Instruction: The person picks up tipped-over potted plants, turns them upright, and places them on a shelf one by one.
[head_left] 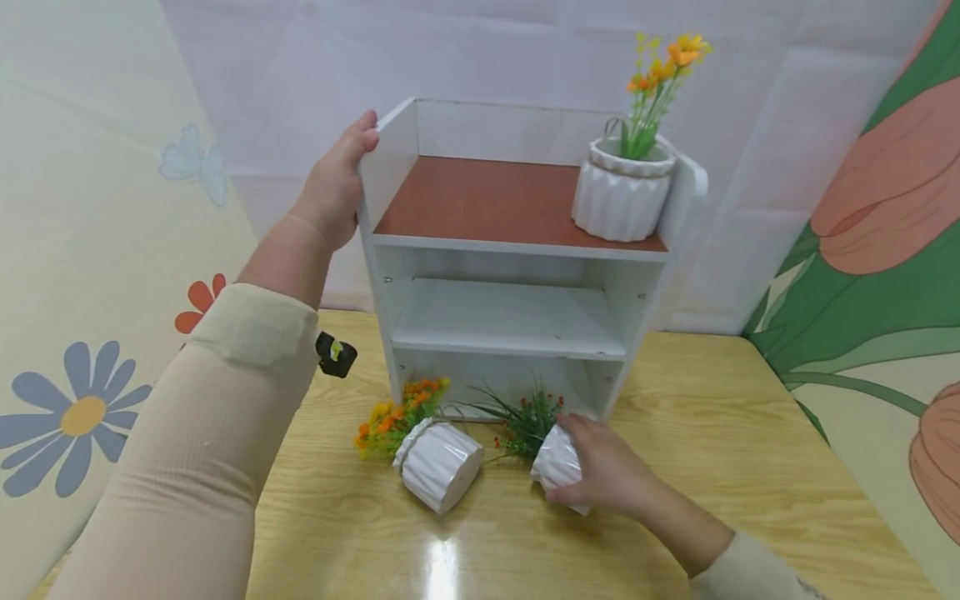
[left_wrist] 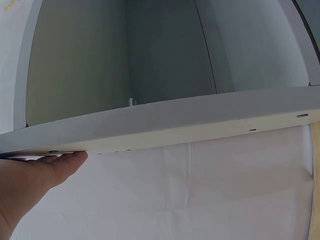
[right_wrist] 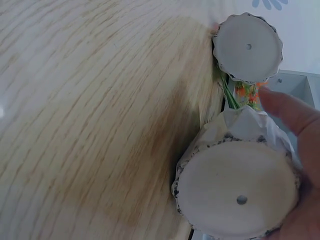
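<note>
The left sleeve (head_left: 217,433) fills the near foreground, and from it the left hand (head_left: 335,187) is stretched up to the shelf (head_left: 510,250), whose left side panel is gripped at its top front corner, thumb hooked over the edge. In the left wrist view only the thumb (left_wrist: 60,165) is seen against the underside of the panel edge. Lower down, the faceted pot (head_left: 561,468) lies tipped on the desk (head_left: 720,467) just in front of the shelf's bottom bay, and it is held by the right hand (head_left: 611,479), fingers wrapped round its body; its round base (right_wrist: 237,197) faces the right wrist camera. The green sprigs with red buds (head_left: 525,421) point toward the shelf. Just beside it to the left, a ribbed pot (head_left: 438,462) with orange flowers is lying on its side too, untouched. A third pot (head_left: 622,196) stands upright at the right of the brown top board.

The step in hand looks like a pick-up: the shelf is being steadied while the faceted pot is grasped. The next move would call for the pot to be lifted clear of the desk and turned upright, with care that the sprigs are not caught on the shelf's lower edge.
</note>
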